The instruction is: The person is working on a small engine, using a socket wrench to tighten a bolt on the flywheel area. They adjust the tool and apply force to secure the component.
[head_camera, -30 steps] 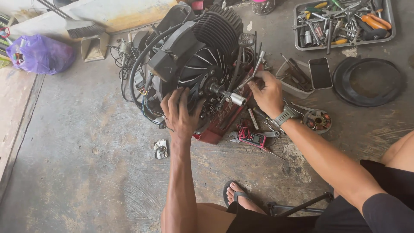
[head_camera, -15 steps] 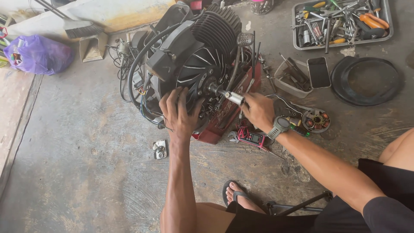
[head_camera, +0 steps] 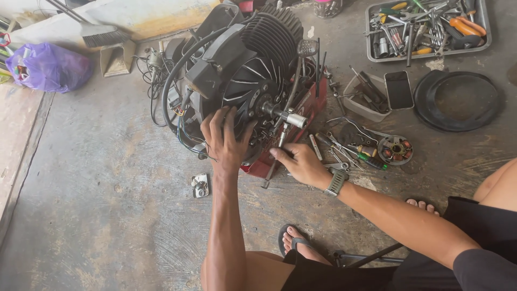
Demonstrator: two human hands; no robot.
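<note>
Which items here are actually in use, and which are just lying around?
In use:
- engine, braced by the left hand
- T-handle wrench, in the right hand
- red stand under the engine

Lying about:
- tool tray
- phone
- black round cover
- purple bag
- brush
- screwdrivers

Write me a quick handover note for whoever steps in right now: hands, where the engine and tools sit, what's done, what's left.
Left hand: spread flat on the black finned flywheel of the engine, bracing it.
Right hand: closed on the lower bar of the T-handle wrench, whose socket end sits on the flywheel's centre.
Engine rests on the concrete floor against a red box.
Loose screwdrivers, a stator plate, a tool tray.
Done: wrench seated. Left: flywheel not yet off.
</note>
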